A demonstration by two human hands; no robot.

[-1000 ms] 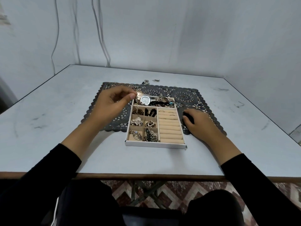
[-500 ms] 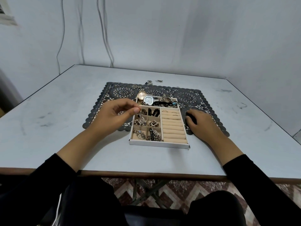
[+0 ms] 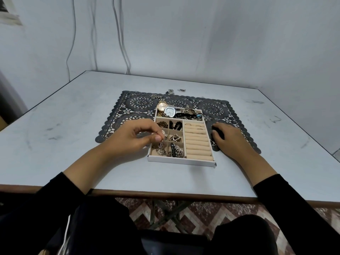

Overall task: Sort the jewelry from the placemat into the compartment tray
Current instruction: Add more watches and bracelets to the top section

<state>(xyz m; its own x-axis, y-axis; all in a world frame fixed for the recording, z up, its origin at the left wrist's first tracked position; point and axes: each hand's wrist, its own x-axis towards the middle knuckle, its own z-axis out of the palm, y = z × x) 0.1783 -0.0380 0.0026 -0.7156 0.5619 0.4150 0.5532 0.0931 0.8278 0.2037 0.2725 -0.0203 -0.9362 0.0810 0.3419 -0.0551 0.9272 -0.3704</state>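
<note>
A white compartment tray (image 3: 181, 161) lies on a dark lace placemat (image 3: 139, 103). Its back section holds watches (image 3: 169, 111), its small left cells hold mixed jewelry, and beige ring rolls (image 3: 197, 142) fill the right side. My left hand (image 3: 128, 140) hovers over the tray's left column and pinches a small silver jewelry piece (image 3: 161, 134) between thumb and fingertips. My right hand (image 3: 230, 138) rests on the placemat just right of the tray, fingers loosely bent, holding nothing visible.
Loose rings (image 3: 139, 93) and a small metal piece (image 3: 156, 96) lie along the placemat's far edge. Two tiny pieces (image 3: 181, 90) sit on the grey table beyond it. Walls close off the table's far and right sides.
My left hand has moved from the back of the tray by the watches toward me along the left column, still pinching a small piece. My right hand has stayed in place.
</note>
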